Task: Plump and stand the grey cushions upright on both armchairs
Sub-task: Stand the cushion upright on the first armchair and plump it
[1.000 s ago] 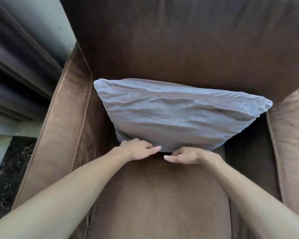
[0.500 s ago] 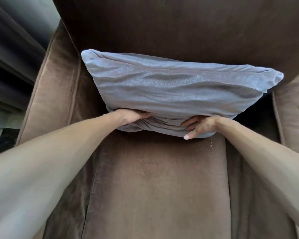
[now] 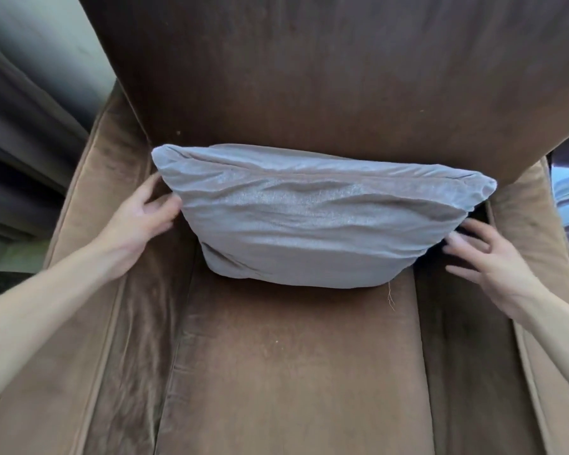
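While the grey cushion (image 3: pixel 316 221) stands on its lower edge at the back of the brown armchair (image 3: pixel 286 372), leaning on the backrest (image 3: pixel 342 77), I've got both hands out at its sides. Left hand (image 3: pixel 142 221) is spread, fingertips touching the left edge near the top corner, gripping nothing. Right hand (image 3: pixel 486 254) is spread too, fingers just beside the lower right flank; contact there is blurred, can't tell. Cushion looks light and very soft: cover is loose, slack horizontal folds, shiny fabric that likely slides under the palm. Fill seems sagged toward the bottom, top corners floppy. Best hold, I'd say, is flat palms on both side seams, squeezing inward to push fill up; pinching corners would just grab empty cover. Loose thread (image 3: pixel 390 295) hangs off the bottom right. Only one armchair in view.
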